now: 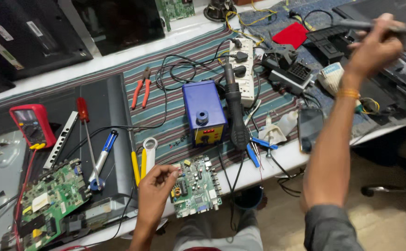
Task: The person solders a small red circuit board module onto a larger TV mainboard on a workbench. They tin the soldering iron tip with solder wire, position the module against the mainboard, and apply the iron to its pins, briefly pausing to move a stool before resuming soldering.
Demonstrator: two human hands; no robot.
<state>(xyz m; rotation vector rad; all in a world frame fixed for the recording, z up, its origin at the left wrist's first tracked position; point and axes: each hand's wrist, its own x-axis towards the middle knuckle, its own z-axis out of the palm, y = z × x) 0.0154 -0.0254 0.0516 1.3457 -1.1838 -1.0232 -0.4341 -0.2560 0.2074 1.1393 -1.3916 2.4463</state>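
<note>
My left hand [156,186] pinches the left edge of a green circuit board [197,187] that lies at the near edge of the workbench. My right hand [374,46] is raised at the far right and grips a slim dark pen-shaped tool [352,24] that points left over a black plastic part [326,42]. A blue box-shaped station [204,111] stands behind the board, with a black hot-air handle [235,111] lying along its right side.
A second green circuit board [49,200] lies on a dark panel at left, near a red multimeter [31,124], a red-handled screwdriver [86,130] and orange pliers [140,92]. A white power strip [246,69], a phone [310,128] and blue-handled cutters [256,149] crowd the striped mat.
</note>
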